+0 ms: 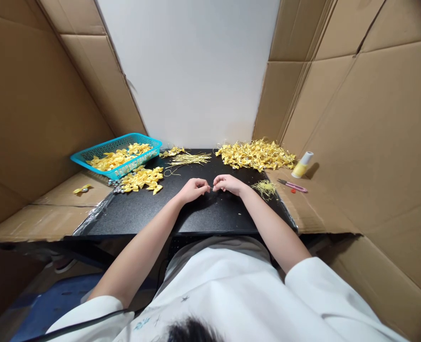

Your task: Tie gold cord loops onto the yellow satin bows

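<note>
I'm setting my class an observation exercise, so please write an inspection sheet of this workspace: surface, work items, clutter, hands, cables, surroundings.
Surface: black tabletop, with cardboard sheets at both sides.
Work items: yellow bow-like pieces in a turquoise basket; a loose pile beside it; a larger pile at far right; yellow strands between; thread spool and pink-handled snips at right.
Clutter: thread scraps by the right forearm; a red bit by the snips.
Hands: left hand and right hand pinch a small item, too fine to identify.
Cables: dark cord across the left sleeve.
Surroundings: cardboard panels on both sides; white wall ahead.
</note>
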Demonstrator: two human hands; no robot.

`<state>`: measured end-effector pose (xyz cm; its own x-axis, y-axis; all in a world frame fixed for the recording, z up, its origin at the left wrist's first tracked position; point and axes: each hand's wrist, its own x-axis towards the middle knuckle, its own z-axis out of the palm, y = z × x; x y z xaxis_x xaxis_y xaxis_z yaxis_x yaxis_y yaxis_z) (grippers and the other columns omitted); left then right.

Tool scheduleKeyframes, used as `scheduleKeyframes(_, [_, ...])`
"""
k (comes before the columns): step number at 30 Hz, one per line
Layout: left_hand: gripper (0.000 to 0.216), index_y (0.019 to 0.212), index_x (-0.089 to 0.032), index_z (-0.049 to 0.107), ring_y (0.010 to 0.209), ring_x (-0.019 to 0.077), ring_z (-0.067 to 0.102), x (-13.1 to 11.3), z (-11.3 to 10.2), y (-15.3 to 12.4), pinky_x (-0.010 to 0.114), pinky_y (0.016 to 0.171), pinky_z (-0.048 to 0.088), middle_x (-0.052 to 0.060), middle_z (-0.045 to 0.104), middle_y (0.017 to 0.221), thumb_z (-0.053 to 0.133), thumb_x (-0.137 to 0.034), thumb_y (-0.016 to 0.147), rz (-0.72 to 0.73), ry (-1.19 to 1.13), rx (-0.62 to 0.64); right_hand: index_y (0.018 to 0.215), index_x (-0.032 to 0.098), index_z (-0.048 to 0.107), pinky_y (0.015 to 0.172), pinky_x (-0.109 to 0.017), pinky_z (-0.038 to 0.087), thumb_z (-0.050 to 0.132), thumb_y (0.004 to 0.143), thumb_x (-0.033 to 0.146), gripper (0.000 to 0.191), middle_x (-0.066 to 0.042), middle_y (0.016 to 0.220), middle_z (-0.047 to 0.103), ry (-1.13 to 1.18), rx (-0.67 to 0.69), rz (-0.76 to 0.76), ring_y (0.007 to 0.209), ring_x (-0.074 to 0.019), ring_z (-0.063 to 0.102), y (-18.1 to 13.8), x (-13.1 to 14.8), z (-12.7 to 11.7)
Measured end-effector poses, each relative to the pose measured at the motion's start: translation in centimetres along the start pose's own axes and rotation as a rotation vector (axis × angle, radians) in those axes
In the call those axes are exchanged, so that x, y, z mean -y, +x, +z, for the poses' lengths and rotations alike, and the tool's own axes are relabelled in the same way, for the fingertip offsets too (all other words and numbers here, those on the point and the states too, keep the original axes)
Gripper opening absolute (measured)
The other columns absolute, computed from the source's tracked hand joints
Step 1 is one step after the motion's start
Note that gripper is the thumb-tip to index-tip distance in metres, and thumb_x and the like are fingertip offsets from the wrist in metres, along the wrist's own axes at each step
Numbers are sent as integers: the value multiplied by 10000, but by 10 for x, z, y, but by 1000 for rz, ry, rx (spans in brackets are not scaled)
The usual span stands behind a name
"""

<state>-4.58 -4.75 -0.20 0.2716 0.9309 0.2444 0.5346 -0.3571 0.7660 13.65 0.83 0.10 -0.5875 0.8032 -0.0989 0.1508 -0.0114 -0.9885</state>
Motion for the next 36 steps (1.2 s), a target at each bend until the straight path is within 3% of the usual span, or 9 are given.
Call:
scheduleKeyframes(24, [202,433,-159,540,429,80,301,-1,-3,-2,241,454,207,-48,393,387,518,-244,614,-136,-2,-30,617,179,586,492,-203,299,675,506,86,169,48,560,621,-78,18,8,568,-96,523,-4,4,2])
scheduleKeyframes(36, [235,396,-174,497,415,82,285,0,-7,-1,255,460,202,-54,360,367,519,-254,616,-226,23,-163,619,182,562,493,-189,311,658,523,105,156,45,570,618,-87,47,4,552,-84,506,-4,3,-2])
